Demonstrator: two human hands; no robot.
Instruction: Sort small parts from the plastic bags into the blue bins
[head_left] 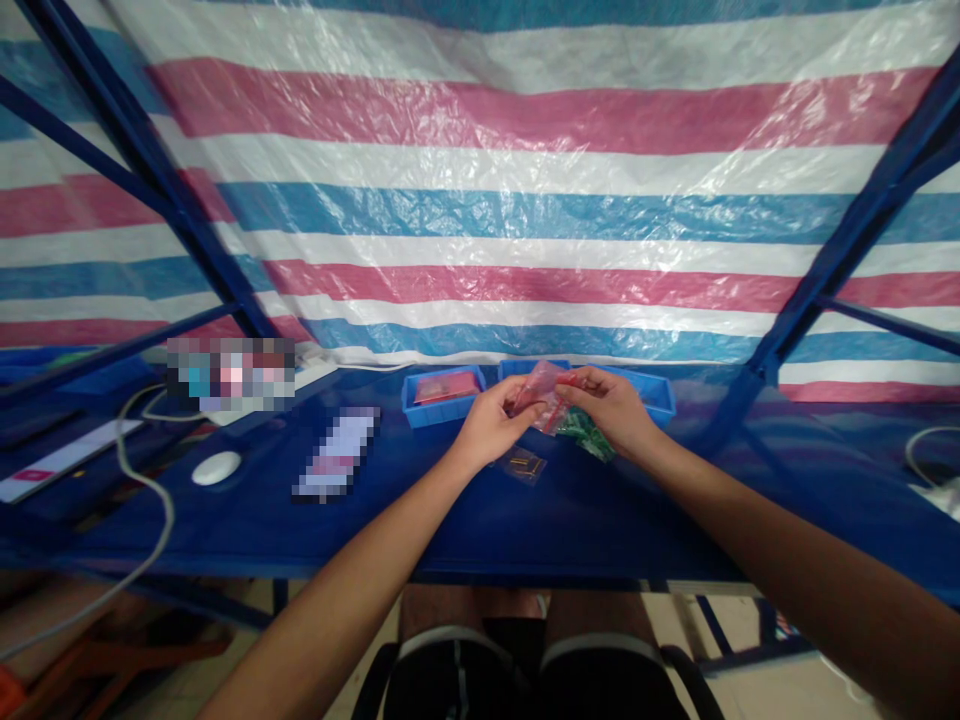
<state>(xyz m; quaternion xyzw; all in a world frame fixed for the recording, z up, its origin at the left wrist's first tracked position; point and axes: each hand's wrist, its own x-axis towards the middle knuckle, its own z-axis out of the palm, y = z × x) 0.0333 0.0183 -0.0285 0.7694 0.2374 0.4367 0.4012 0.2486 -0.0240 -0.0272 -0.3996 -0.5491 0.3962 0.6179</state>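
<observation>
Pinkish plastic bag point(547, 385) sits smack between our left hand point(496, 418) and right hand point(611, 408), both pinching it; green pieces point(589, 434) lie just beside the right.

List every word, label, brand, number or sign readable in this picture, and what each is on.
No text is readable.
Held reddish plastic bag: no legible lettering.
Small clear packet on the table: too small to tell.
Phone-like slab: pixelated, unreadable.
Screen area at far left: pixelated, unreadable.
White flat item at the left edge: pink mark, too blurred to read.
</observation>
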